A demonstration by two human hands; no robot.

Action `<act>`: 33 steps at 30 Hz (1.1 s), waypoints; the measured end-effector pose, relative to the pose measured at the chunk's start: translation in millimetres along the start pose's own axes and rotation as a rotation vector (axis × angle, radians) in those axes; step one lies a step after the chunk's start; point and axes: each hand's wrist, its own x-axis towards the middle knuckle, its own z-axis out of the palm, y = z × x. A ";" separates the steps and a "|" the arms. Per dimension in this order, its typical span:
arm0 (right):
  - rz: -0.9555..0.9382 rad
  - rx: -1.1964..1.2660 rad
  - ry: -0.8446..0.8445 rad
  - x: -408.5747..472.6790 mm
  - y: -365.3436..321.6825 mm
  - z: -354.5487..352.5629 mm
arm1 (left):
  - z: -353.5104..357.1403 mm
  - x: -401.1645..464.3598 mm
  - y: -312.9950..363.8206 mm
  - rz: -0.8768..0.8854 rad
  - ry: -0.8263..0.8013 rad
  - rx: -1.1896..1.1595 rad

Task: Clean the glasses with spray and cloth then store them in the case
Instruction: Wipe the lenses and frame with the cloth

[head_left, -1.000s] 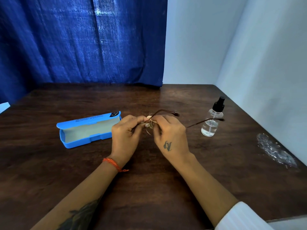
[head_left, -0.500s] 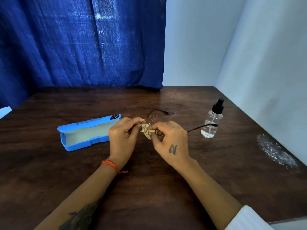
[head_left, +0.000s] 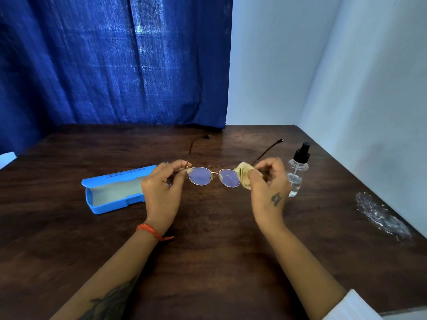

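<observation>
The glasses (head_left: pixel 213 176) are up off the table (head_left: pixel 208 262) now, spread wide between both hands with the lenses facing the camera and the temples pointing away. Half a second back they were bunched in a tight two-handed rub, so this looks like an inspection pause. The left hand (head_left: pixel 163 183) pinches the frame's left hinge between thumb and fingertips, the other fingers curled loosely. The right hand (head_left: pixel 268 181) pinches the right corner with the yellow cloth (head_left: pixel 243 175) bunched against that lens. Wiping seems close to done. The open blue case (head_left: pixel 111 192) waits just beside the left hand, and the spray bottle (head_left: pixel 297 172) stands near the right.
</observation>
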 end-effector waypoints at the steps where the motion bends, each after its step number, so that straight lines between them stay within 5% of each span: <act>1: 0.068 0.036 0.024 2.7 2.5 0.5 | -0.1 0.4 0.4 -0.003 -0.003 -0.002; 7: 0.189 0.012 -0.259 5.9 14.9 4.8 | 1.3 0.6 -0.4 -0.086 -0.028 -0.070; 12: 0.277 0.123 -0.139 12.5 13.7 1.9 | 4.8 -3.2 11.7 -0.289 -0.136 -0.328; 17: 0.434 0.303 -0.007 16.3 13.6 3.0 | 18.6 -4.8 29.8 -0.817 -0.110 -1.049; 20: 0.493 0.368 0.003 16.5 13.0 4.4 | 32.1 -17.0 40.2 -0.945 -0.203 -0.988; 28: 0.548 0.373 0.017 17.7 14.1 5.1 | 47.8 -35.6 34.2 -0.572 -0.671 -0.465; 33: 0.565 0.410 0.015 19.0 11.3 4.3 | 44.2 -37.3 31.3 -0.234 -0.518 -0.382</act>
